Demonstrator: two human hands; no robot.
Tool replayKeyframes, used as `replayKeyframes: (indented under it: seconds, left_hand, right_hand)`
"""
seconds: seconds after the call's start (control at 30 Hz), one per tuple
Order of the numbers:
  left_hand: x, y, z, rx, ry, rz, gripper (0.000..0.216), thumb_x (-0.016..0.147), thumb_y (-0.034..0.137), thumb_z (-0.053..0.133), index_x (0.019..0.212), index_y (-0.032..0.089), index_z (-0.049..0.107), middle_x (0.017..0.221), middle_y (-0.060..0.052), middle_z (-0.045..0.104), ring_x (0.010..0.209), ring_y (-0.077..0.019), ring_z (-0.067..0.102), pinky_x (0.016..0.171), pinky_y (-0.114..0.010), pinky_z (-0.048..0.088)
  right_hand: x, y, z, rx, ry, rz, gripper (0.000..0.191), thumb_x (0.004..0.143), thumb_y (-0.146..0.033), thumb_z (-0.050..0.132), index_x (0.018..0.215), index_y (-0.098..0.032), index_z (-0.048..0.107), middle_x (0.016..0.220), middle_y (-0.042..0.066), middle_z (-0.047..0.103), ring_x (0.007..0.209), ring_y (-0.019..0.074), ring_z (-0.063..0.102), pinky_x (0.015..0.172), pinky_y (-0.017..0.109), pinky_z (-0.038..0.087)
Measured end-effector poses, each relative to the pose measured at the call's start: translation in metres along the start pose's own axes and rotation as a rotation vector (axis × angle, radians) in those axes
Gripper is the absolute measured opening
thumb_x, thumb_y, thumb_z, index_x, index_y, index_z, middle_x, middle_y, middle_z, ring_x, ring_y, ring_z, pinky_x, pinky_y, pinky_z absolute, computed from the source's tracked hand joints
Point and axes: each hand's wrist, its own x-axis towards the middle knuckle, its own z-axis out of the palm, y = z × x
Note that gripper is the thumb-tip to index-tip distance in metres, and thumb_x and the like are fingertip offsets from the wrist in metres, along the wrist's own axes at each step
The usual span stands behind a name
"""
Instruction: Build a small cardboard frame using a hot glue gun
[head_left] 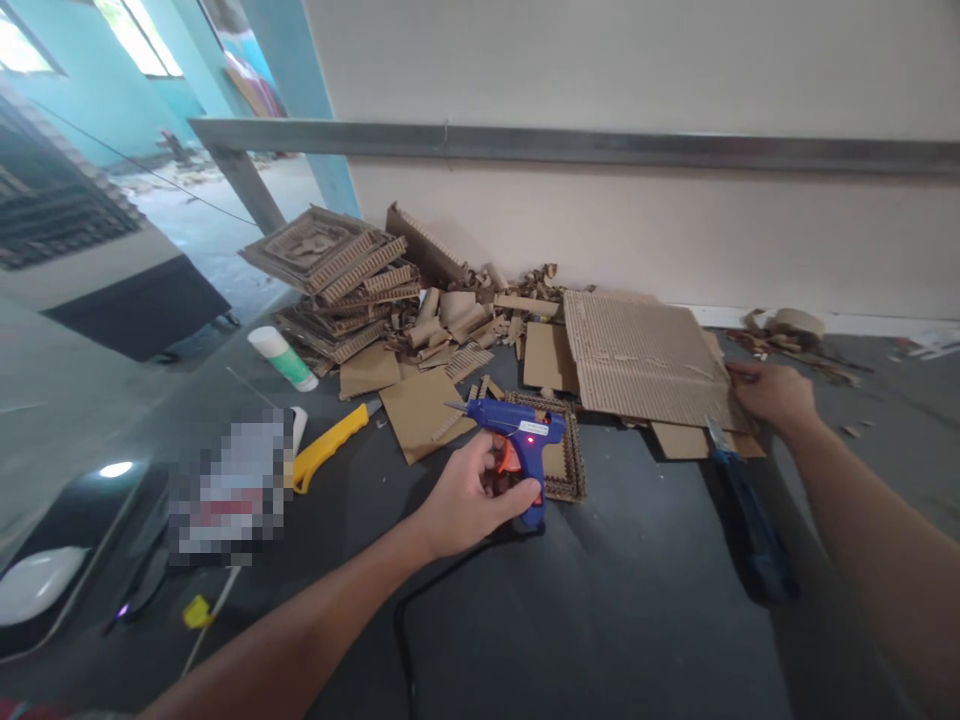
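My left hand [476,495] is wrapped round the grip of a blue hot glue gun [525,430] with an orange trigger and a lit red light. Its nozzle points left, over a cut cardboard square [424,410]. Partly behind the gun lies a small square frame of corrugated strips [571,455]. My right hand [776,395] pinches the right edge of a large ribbed cardboard sheet [645,355], which rests on other flat pieces. A dark blue utility knife [750,510] lies just below that hand, its blade by the sheet's lower edge.
Stacked corrugated frames [337,270] and cardboard scraps [465,315] line the wall. On the left are a glue stick [283,358], a yellow cutter [330,445], a blurred-out device [236,485] and a white mouse [41,585]. The gun's black cord [401,625] trails toward me.
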Motion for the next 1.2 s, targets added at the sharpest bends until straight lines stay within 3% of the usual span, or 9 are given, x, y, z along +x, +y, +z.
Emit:
replayKeyframes:
  seconds: [0.13, 0.27, 0.53, 0.67, 0.73, 0.83, 0.9, 1.03, 1.2]
  left_hand:
    - [-0.001, -0.001, 0.0, -0.015, -0.015, -0.005, 0.031, 0.082, 0.038, 0.071, 0.1, 0.018, 0.054, 0.083, -0.003, 0.066, 0.068, -0.0127, 0.062, 0.062, -0.023, 0.049]
    - [-0.002, 0.001, 0.0, -0.021, 0.007, -0.001, 0.033, 0.081, 0.039, 0.072, 0.1, 0.018, 0.055, 0.084, -0.005, 0.068, 0.07, -0.0161, 0.064, 0.064, -0.027, 0.052]
    - [0.0, 0.003, -0.004, 0.013, 0.033, 0.022, 0.032, 0.08, 0.039, 0.072, 0.097, 0.017, 0.056, 0.08, -0.003, 0.066, 0.064, -0.0141, 0.061, 0.06, -0.025, 0.05]
    - [0.001, -0.001, -0.004, -0.024, 0.026, 0.052, 0.036, 0.079, 0.039, 0.073, 0.103, 0.016, 0.058, 0.08, -0.004, 0.067, 0.067, -0.0159, 0.065, 0.063, -0.027, 0.053]
    - [0.002, -0.002, -0.003, -0.045, 0.027, 0.055, 0.039, 0.079, 0.039, 0.074, 0.106, 0.016, 0.058, 0.08, -0.005, 0.068, 0.067, -0.0168, 0.066, 0.064, -0.028, 0.055]
    - [0.002, -0.004, -0.002, -0.069, 0.041, 0.048, 0.041, 0.077, 0.04, 0.075, 0.106, 0.016, 0.059, 0.079, -0.005, 0.068, 0.068, -0.0178, 0.067, 0.065, -0.029, 0.056]
    - [0.003, -0.003, -0.002, -0.081, 0.042, 0.036, 0.04, 0.077, 0.04, 0.076, 0.104, 0.016, 0.06, 0.079, -0.005, 0.068, 0.068, -0.0182, 0.068, 0.065, -0.029, 0.056]
    - [0.003, -0.003, -0.002, -0.094, 0.031, 0.011, 0.037, 0.079, 0.038, 0.074, 0.104, 0.016, 0.057, 0.08, -0.005, 0.067, 0.068, -0.0173, 0.067, 0.066, -0.03, 0.056]
    - [0.003, -0.003, -0.002, -0.082, 0.039, 0.01, 0.034, 0.08, 0.036, 0.073, 0.102, 0.017, 0.056, 0.079, -0.004, 0.066, 0.065, -0.0158, 0.065, 0.066, -0.029, 0.056]
  right_hand:
    - [-0.002, -0.004, 0.002, -0.056, 0.022, 0.072, 0.018, 0.056, -0.015, 0.069, 0.04, -0.018, 0.061, 0.037, -0.007, 0.031, 0.043, 0.0067, 0.021, 0.053, 0.037, 0.025]
    - [0.0, -0.006, -0.003, -0.088, 0.028, 0.155, 0.016, 0.052, -0.014, 0.071, 0.044, -0.019, 0.059, 0.042, -0.004, 0.04, 0.044, 0.0093, 0.028, 0.054, 0.037, 0.026]
    - [0.003, -0.018, -0.051, -0.193, 0.006, 0.324, 0.018, 0.064, -0.025, 0.072, 0.053, -0.019, 0.058, 0.05, 0.002, 0.05, 0.06, 0.022, 0.054, 0.06, 0.039, 0.029]
    - [-0.015, -0.041, -0.078, -0.27, 0.151, 0.236, 0.013, 0.069, -0.026, 0.07, 0.061, -0.02, 0.061, 0.055, 0.004, 0.055, 0.068, 0.0259, 0.058, 0.067, 0.041, 0.036]
    - [-0.028, -0.06, -0.093, -0.172, 0.242, 0.149, 0.005, 0.073, -0.024, 0.067, 0.073, -0.018, 0.067, 0.06, 0.005, 0.06, 0.069, 0.0257, 0.06, 0.068, 0.041, 0.04]
    - [-0.052, -0.096, -0.112, 0.072, 0.326, 0.062, 0.025, 0.079, -0.027, 0.066, 0.1, -0.015, 0.071, 0.085, 0.013, 0.071, 0.077, 0.0244, 0.066, 0.07, 0.039, 0.046]
    - [-0.069, -0.121, -0.12, 0.19, 0.341, -0.009, 0.026, 0.08, -0.03, 0.067, 0.101, -0.014, 0.072, 0.09, 0.015, 0.073, 0.076, 0.0232, 0.067, 0.065, 0.037, 0.048]
    - [-0.094, -0.157, -0.118, 0.586, 0.138, -0.159, 0.015, 0.085, -0.031, 0.065, 0.092, -0.018, 0.068, 0.087, 0.01, 0.074, 0.072, 0.017, 0.068, 0.066, 0.032, 0.052]
    - [-0.097, -0.158, -0.094, 0.548, -0.415, -0.371, 0.024, 0.085, -0.042, 0.066, 0.084, -0.018, 0.068, 0.074, 0.006, 0.071, 0.068, 0.0152, 0.065, 0.067, 0.031, 0.051]
